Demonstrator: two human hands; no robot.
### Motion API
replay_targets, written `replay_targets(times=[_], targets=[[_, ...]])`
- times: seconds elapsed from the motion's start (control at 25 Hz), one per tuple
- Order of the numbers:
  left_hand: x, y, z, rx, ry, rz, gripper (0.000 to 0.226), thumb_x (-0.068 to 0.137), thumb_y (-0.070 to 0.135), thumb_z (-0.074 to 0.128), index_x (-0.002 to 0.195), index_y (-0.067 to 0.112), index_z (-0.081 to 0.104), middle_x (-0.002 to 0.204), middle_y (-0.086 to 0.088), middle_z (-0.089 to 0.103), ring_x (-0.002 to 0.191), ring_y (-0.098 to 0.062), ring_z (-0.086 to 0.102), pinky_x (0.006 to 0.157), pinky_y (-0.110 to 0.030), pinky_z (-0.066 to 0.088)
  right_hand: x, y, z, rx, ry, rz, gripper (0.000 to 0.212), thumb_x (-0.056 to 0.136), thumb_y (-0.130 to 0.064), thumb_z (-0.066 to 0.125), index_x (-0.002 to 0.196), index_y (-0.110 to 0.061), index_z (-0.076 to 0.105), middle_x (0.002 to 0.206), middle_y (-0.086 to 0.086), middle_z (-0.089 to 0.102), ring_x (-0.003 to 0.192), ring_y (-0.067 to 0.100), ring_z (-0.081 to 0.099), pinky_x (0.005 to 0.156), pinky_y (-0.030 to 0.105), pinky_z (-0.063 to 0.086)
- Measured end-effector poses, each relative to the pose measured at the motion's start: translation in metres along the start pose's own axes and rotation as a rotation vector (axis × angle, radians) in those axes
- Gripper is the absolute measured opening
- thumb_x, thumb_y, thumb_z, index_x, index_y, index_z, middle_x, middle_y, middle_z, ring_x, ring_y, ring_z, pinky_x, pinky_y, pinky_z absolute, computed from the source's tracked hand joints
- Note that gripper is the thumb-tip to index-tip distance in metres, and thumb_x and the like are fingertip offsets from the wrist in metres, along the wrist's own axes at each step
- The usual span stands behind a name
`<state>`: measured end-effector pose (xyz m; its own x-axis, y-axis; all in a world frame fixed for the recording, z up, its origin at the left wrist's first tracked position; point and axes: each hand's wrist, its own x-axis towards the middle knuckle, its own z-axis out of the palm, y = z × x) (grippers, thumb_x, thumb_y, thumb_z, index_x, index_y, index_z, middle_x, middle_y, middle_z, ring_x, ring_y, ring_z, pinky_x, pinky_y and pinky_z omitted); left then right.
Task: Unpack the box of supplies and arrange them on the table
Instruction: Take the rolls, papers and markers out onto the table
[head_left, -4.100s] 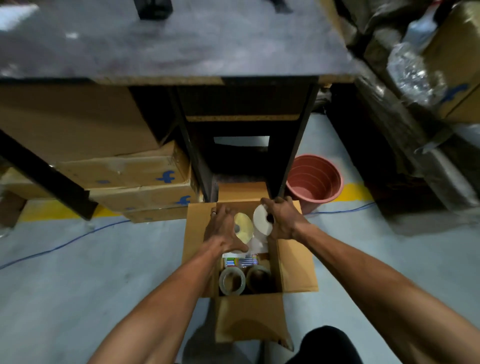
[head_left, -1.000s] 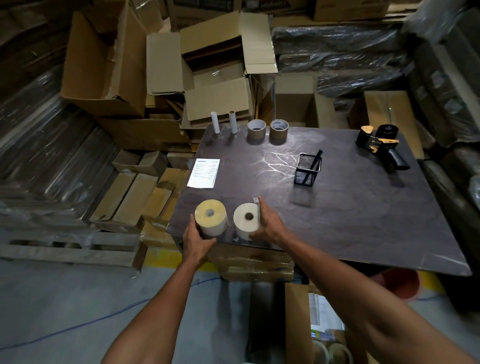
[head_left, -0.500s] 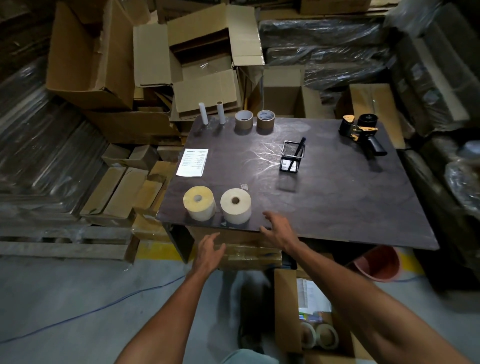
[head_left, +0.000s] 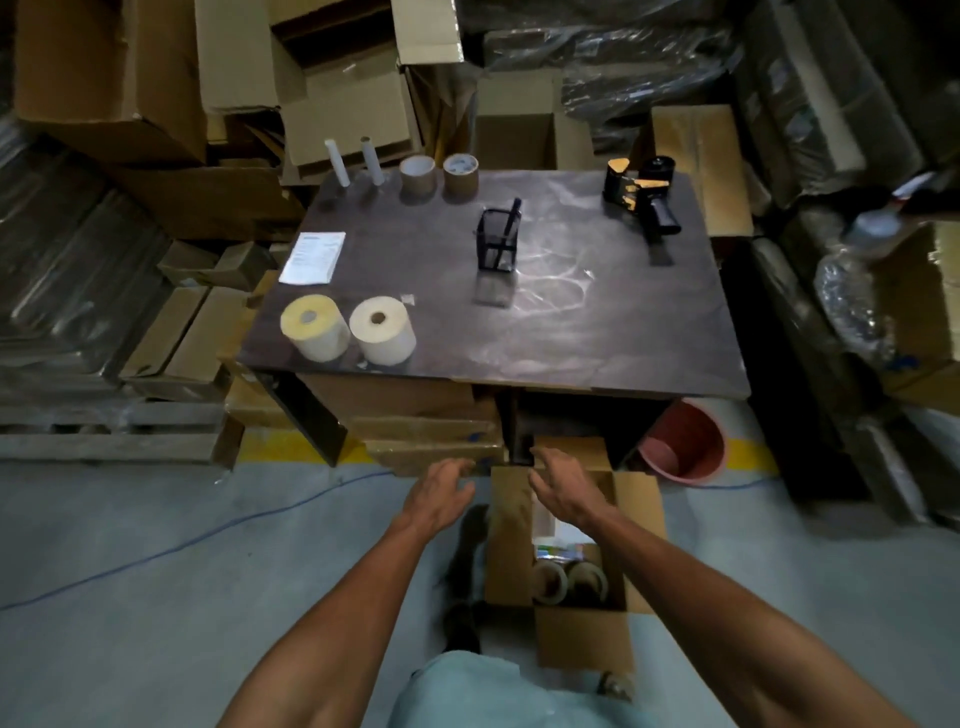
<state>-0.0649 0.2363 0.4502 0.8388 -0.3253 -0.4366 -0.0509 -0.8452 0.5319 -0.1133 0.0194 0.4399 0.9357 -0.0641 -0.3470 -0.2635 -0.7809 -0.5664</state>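
Note:
An open cardboard box (head_left: 582, 636) sits on the floor in front of the dark table (head_left: 571, 332); inside it lie two tape rolls (head_left: 569, 579) and some packets. My left hand (head_left: 439, 491) hovers empty just left of the box, fingers relaxed. My right hand (head_left: 563, 486) hangs over the box's far end, empty too. On the table's near left corner stand a yellow label roll (head_left: 314, 327) and a white label roll (head_left: 383, 330), side by side.
Also on the table: a paper sheet (head_left: 312, 257), two white tubes (head_left: 353, 162), two brown tape rolls (head_left: 439, 174), a black wire pen holder (head_left: 497, 240) and a tape dispenser (head_left: 643, 195). A red bucket (head_left: 683, 441) stands under the table's right side. Stacked cartons surround the table.
Both hands let go of the two label rolls on the table and dropped down toward the box on the floor. The view has tilted downward.

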Motion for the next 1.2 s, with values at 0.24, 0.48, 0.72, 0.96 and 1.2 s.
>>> replay_targets(times=[0.24, 0.48, 0.72, 0.96, 1.2], targets=[[-0.054, 0.062, 0.128, 0.050, -0.131, -0.022, 0.046, 0.094, 0.033, 0.053, 0.137, 0.018, 0.052, 0.138, -0.007, 0.054, 0.129, -0.025, 0.048, 0.107, -0.035, 0.040, -0.087, 0.125, 0.001, 0.001, -0.051, 0.104, 0.050, 0.096, -0.031, 0.054, 0.142, -0.010, 0.048, 0.141, 0.013, 0.055, 0.129, 0.030, 0.052, 0.105, 0.035, 0.042], [-0.062, 0.093, 0.209, 0.024, -0.156, -0.001, 0.045, 0.088, 0.034, 0.059, 0.130, 0.018, 0.058, 0.133, -0.005, 0.059, 0.123, -0.023, 0.054, 0.102, -0.032, 0.045, -0.129, 0.202, 0.021, 0.031, -0.082, 0.188, 0.035, 0.091, -0.025, 0.058, 0.123, -0.011, 0.060, 0.121, 0.015, 0.066, 0.110, 0.035, 0.062, 0.090, 0.037, 0.050], [-0.025, 0.055, 0.291, 0.036, -0.174, 0.052, 0.040, 0.088, 0.031, 0.061, 0.126, 0.019, 0.062, 0.125, -0.007, 0.063, 0.114, -0.025, 0.060, 0.094, -0.035, 0.050, -0.111, 0.264, 0.081, 0.024, -0.086, 0.249, 0.051, 0.093, -0.025, 0.059, 0.139, -0.006, 0.049, 0.134, 0.020, 0.059, 0.121, 0.037, 0.055, 0.101, 0.039, 0.045], [0.039, -0.019, 0.393, 0.051, -0.178, 0.032, 0.042, 0.085, 0.025, 0.063, 0.125, 0.013, 0.062, 0.126, -0.014, 0.062, 0.115, -0.032, 0.059, 0.096, -0.036, 0.049, -0.045, 0.327, 0.191, 0.000, -0.158, 0.302, 0.040, 0.086, -0.024, 0.064, 0.123, -0.008, 0.061, 0.116, 0.018, 0.067, 0.106, 0.036, 0.064, 0.086, 0.034, 0.050], [0.137, -0.100, 0.493, 0.107, -0.201, -0.013, 0.057, 0.084, 0.027, 0.065, 0.137, 0.013, 0.049, 0.140, -0.013, 0.046, 0.132, -0.031, 0.045, 0.106, -0.035, 0.041, 0.046, 0.397, 0.297, -0.113, -0.212, 0.308, 0.052, 0.092, -0.020, 0.062, 0.139, -0.007, 0.046, 0.141, 0.019, 0.050, 0.129, 0.034, 0.049, 0.106, 0.035, 0.042]])
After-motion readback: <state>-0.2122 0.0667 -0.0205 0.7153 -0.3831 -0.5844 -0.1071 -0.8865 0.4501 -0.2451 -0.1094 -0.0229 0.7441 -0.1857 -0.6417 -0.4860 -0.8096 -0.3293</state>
